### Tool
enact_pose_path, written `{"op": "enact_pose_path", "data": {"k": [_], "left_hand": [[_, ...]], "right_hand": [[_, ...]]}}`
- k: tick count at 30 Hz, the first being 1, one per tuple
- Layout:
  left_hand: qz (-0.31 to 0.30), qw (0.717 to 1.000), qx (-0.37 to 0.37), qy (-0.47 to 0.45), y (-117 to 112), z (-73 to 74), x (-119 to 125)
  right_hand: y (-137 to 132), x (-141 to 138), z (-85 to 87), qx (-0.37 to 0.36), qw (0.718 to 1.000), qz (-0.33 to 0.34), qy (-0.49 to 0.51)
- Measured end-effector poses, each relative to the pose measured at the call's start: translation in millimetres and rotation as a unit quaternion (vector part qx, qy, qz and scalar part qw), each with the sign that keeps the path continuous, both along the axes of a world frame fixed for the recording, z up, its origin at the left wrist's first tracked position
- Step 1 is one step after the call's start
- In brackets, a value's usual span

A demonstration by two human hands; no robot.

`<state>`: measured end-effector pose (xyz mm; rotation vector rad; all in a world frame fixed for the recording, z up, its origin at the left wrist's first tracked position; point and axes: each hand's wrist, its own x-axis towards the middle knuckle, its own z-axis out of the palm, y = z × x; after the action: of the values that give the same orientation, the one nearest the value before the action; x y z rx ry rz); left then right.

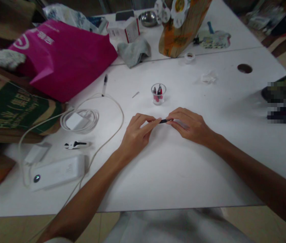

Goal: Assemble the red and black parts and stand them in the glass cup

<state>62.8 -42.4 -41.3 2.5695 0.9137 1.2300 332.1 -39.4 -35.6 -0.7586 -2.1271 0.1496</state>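
Note:
Both hands meet at the middle of the white table (173,168). My left hand (136,133) and my right hand (190,125) each pinch one end of a small black part (163,120) held between their fingertips, just above the tabletop. A little beyond them stands a small clear cup (158,94) holding several red and black clips. What the black part is exactly, I cannot make out.
A white power bank (56,172), coiled white cable with charger (78,120) and a black-and-white clip (75,145) lie at left. A pink bag (64,57), cardboard boxes, a pen (104,84), grey cloth (134,50) and crumpled tissue (209,78) sit farther back. A cable hole (244,68) is at right.

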Motion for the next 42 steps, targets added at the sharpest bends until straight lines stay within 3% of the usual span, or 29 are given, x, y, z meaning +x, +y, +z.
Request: {"op": "enact_pose_path", "data": {"k": [5, 18, 25, 31, 38, 42], "left_hand": [[0.002, 1.000, 0.024, -0.008, -1.4, 2.2, 0.0], [0.024, 0.999, 0.002, -0.029, -1.0, 4.2, 2.9], [0.012, 0.999, 0.017, -0.036, 0.0, 2.3, 3.3], [0.011, 0.999, 0.010, -0.033, -1.5, 4.1, 4.5], [0.013, 1.000, -0.003, -0.021, -3.9, 7.1, 3.5], [0.007, 0.999, 0.002, -0.035, -3.7, 6.9, 4.9]], "right_hand": [[0.8, 0.4, -1.4, 0.021, 1.000, -0.001, -0.013], [-0.8, 0.9, -3.6, -0.022, 1.000, 0.002, 0.005], [0.7, 0.5, -4.1, 0.007, 1.000, -0.016, -0.002], [-0.8, 2.2, -3.9, -0.027, 1.000, -0.005, 0.012], [-0.2, 1.1, -3.2, 0.009, 1.000, -0.005, 0.015], [-1.0, 1.5, -2.2, -0.007, 1.000, -0.005, 0.009]]}}
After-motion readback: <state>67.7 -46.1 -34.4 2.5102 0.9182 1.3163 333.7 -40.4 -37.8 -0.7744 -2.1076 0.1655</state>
